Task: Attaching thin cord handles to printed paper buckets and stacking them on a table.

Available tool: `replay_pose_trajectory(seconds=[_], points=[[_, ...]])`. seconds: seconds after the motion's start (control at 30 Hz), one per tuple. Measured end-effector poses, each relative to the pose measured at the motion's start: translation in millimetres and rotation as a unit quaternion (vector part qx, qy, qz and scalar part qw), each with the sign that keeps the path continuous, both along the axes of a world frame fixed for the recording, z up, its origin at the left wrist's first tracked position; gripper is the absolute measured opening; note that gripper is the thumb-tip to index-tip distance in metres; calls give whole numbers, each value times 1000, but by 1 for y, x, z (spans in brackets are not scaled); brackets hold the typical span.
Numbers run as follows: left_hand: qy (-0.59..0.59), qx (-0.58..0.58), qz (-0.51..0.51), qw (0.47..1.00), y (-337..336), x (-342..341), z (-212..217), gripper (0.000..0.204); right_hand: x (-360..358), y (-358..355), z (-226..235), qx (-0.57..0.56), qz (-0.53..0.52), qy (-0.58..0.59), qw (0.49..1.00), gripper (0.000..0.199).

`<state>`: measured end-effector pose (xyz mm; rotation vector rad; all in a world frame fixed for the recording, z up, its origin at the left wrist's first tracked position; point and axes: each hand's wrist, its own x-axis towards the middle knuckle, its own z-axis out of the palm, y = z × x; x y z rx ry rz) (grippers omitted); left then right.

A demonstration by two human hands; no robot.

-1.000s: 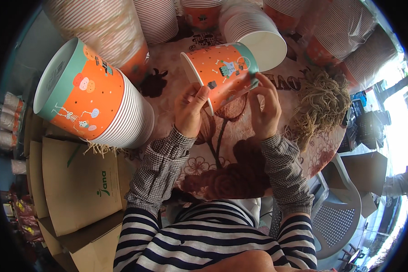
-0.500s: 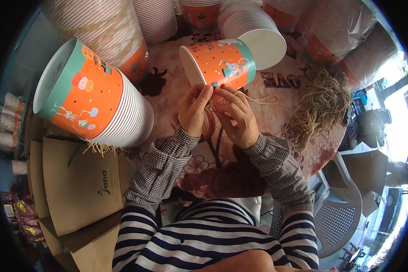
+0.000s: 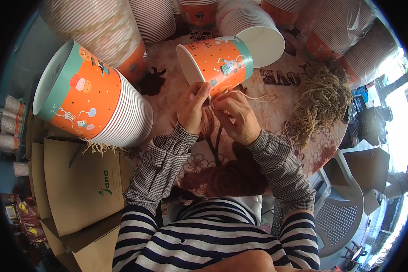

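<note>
1. Orange cup (image 3: 220,63): on its side above the middle of the bench (image 3: 213,177), mouth to the left, green base end to the right. Can't tell if it rests on the cloth.
2. Left hand (image 3: 192,106): pinching the cup's rim, thumb on top.
3. Right hand (image 3: 238,115): fingertips bunched, pinching thin string (image 3: 269,97) by the cup's lower side – exact contact hidden. String loops out right onto the patterned cloth.
4. Far side is tight: base end overlaps the tilted white stack (image 3: 258,41) in view; touching or not, can't tell.
5. Left: strip of cloth between left hand and the big cup stack (image 3: 93,99), which sits at the left edge.
6. Right: wider cloth gap, then string bundle (image 3: 324,104) near the right edge.
7. Near edge – both forearms cross it.
</note>
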<state>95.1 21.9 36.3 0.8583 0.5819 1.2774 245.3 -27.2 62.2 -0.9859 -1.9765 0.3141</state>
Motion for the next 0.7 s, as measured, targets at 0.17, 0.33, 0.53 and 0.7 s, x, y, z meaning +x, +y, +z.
replay_pose_trajectory(seconds=[0.17, 0.33, 0.53, 0.7], points=[[-13, 29, 17, 999, 2, 4, -1, 20, -1, -1, -4, -43, -4, 105, 994, 12], [21, 34, -10, 999, 0, 5, 0, 21, 1, 0, -6, -142, -93, 225, 959, 10], [55, 42, -28, 997, -6, 9, 7, 20, 2, -1, -5, -178, -88, 238, 951, 9], [59, 49, -30, 997, -9, 9, 11, 19, 3, 1, -7, -179, -98, 230, 951, 9]])
